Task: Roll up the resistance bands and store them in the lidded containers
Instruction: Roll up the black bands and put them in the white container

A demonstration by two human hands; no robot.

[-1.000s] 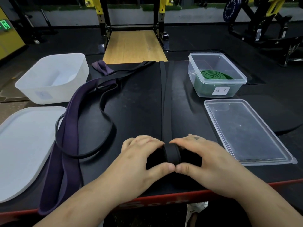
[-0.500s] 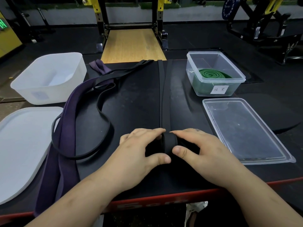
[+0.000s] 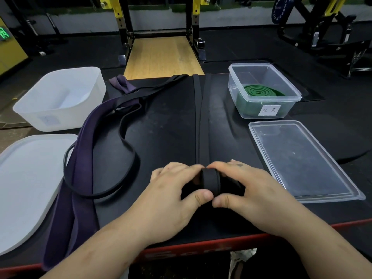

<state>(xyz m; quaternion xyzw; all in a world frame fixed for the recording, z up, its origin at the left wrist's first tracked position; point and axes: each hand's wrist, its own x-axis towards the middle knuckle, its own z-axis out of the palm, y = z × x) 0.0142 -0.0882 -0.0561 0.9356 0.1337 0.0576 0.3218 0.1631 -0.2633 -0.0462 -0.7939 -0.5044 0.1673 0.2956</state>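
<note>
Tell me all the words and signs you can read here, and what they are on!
"绿色" as best I can read it, handwritten: white paper label on the clear plastic container holding the rolled green band.
Too faint to read: pale label on the white translucent tub.
Too blurred: red lettering on the table's red front edge.
Too blurred: white ring text on the blue weight plate.
Partly cut off, unreadable: green glowing sign, far left.

Dim overhead light falls on the matte black table (image 3: 167, 121), leaving it nearly textureless. The white tub (image 3: 60, 97) at its far left corner glows brightest. Soft glare streaks the clear lid (image 3: 302, 158) on its right side. Wide-angle distortion bows the table's edges; beyond it, the background is murky.
</note>
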